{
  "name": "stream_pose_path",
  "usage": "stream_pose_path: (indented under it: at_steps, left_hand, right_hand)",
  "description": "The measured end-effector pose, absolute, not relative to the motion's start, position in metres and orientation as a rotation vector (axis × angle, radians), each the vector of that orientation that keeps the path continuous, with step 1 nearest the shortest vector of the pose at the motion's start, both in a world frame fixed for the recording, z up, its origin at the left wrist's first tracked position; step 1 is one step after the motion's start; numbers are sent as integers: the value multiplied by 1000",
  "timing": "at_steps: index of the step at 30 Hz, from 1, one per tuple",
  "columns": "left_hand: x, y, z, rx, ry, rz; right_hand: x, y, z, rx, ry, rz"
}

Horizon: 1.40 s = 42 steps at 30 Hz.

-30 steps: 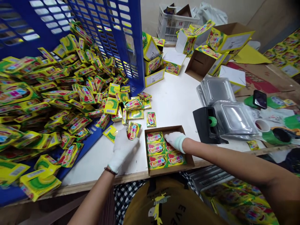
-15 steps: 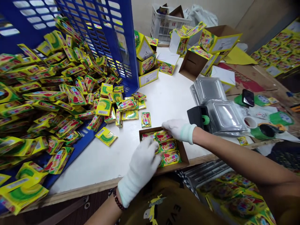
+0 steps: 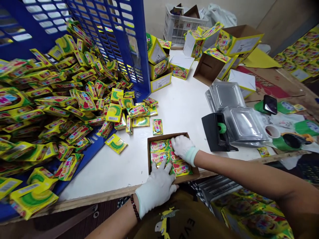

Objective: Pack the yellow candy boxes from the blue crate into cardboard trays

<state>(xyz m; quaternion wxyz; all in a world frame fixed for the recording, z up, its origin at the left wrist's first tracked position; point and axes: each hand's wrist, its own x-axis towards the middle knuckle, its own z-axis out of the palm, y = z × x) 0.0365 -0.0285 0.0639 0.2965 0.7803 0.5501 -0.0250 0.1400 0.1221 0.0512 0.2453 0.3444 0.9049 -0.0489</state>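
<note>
My left hand (image 3: 159, 186), in a white knit glove with a beaded bracelet at the wrist, lies over the near left part of an open cardboard box (image 3: 171, 135). Its fingers are spread and rest on small yellow-green candy packs (image 3: 159, 156) lined up in the box. Also gloved, my right hand (image 3: 183, 147) reaches in from the right, fingertips down on the packs at the far right corner; its fingers are partly bent and hold nothing that I can see. Just beyond the box lies a single pack (image 3: 157, 126).
A tipped blue plastic crate (image 3: 138, 49) spills a heap of packs (image 3: 82, 99) on the left. Folded display boxes (image 3: 211, 64) stand at the back. Clear plastic lids (image 3: 240, 121), a black tape dispenser (image 3: 215, 134) and tape rolls lie on the right.
My left hand has lowered and spread its fingers on the near left packs. My right hand has moved from the far rim onto the packs inside. The view has shifted slightly.
</note>
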Motion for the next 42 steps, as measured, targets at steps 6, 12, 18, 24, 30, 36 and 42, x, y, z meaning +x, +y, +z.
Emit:
stream_pose_path:
  at_steps: [6, 12, 18, 24, 30, 36, 42]
  left_hand:
    - [-10, 26, 97, 1809, 1788, 416]
    - [-49, 130, 60, 1527, 2197, 200]
    - [-43, 155, 27, 1535, 2171, 56]
    - [-62, 138, 22, 1524, 2155, -3]
    - [-76, 128, 13, 1531, 2150, 34]
    - [-77, 127, 8, 1527, 2108, 168]
    - [-87, 112, 2, 1364, 2090, 500]
  right_hand:
    - [145, 108, 42, 939, 2488, -93]
    - [155, 100, 31, 938, 2556, -28]
    - [155, 100, 26, 1031, 2524, -117]
    - [156, 99, 24, 1002, 2537, -187]
    - [153, 97, 24, 1028, 2453, -231]
    - [149, 95, 26, 1076, 2365, -295]
    - [148, 92, 29, 1127, 2339, -359]
